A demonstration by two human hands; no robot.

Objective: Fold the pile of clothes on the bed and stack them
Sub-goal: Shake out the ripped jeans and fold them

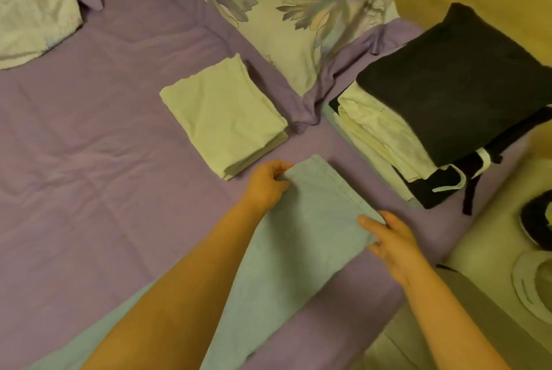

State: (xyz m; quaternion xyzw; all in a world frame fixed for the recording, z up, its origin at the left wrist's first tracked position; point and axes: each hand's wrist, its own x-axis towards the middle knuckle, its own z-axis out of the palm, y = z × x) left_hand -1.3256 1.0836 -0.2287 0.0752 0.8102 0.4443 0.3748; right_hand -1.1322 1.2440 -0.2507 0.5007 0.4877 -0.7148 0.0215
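Note:
A long light-blue cloth [298, 238] lies folded lengthwise on the purple bed sheet [104, 145], running from the bottom left to the centre. My left hand [267, 186] pinches its far left corner. My right hand [388, 238] holds its far right corner, thumb on top. Beyond it a folded pale-yellow cloth [224, 116] lies flat. At the right stands a stack of folded clothes [388, 136] with a black garment [466, 80] on top.
A flowered pillow [283, 11] lies at the head of the bed, another flowered bundle [33, 8] at the top left. The bed's edge runs along the lower right, with floor and a dark shoe [534, 217] beyond it.

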